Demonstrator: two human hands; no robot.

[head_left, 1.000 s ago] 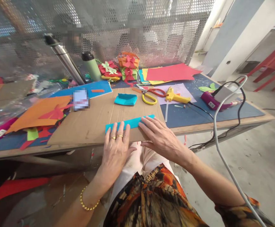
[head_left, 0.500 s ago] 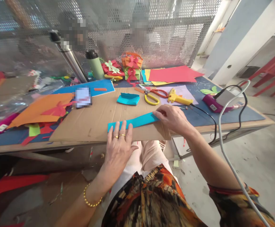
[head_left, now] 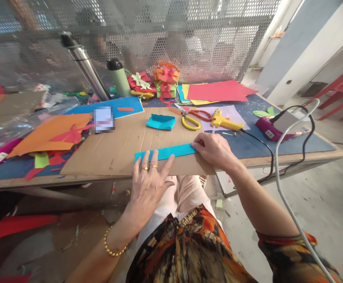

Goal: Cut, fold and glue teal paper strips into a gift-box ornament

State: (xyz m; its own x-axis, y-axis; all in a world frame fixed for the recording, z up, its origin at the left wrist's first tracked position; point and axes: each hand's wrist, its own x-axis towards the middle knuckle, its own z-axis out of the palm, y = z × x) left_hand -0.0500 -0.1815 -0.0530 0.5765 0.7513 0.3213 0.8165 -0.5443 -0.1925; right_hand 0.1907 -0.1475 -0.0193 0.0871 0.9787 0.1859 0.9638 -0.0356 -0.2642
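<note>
Blue-covered wooden worktop [head_left: 301, 148], head view: a flat brown cardboard sheet [head_left: 109, 151] bears a narrow turquoise paper strip [head_left: 179, 150] near its front edge. Left hand [head_left: 151, 181]: fingers spread on the strip's left part, gripping nothing. Right hand [head_left: 217, 151]: fingers curled, pinching its right end.

Blue-topped table [head_left: 254, 144] under cardboard [head_left: 109, 153] and purple power strip [head_left: 263, 125]
</note>
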